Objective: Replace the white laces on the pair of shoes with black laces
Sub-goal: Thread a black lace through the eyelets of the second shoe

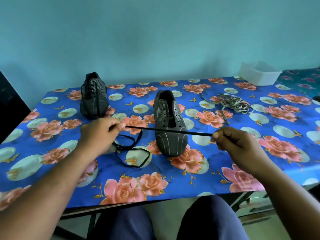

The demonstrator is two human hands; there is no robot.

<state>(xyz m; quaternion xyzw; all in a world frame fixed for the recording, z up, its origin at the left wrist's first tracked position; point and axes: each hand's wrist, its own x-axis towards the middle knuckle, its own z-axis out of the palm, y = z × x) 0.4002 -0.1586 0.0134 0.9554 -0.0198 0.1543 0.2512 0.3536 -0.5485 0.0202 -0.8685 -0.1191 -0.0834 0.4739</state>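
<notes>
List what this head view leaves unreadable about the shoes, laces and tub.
- Far shoe: how far its black lacing is finished; too small.
- Near shoe: whether the black lace enters an eyelet or only crosses it.
- White laces: count; tangled.
- White tub: contents; wall hides them.

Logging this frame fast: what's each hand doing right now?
Left hand: pinching the black lace.
Right hand: pinching the same lace's other end, stretched across the unlaced shoe.

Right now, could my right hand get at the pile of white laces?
Probably yes, once freed: the right hand pinches the black lace, and only bare tablecloth separates it from the white laces.
</notes>
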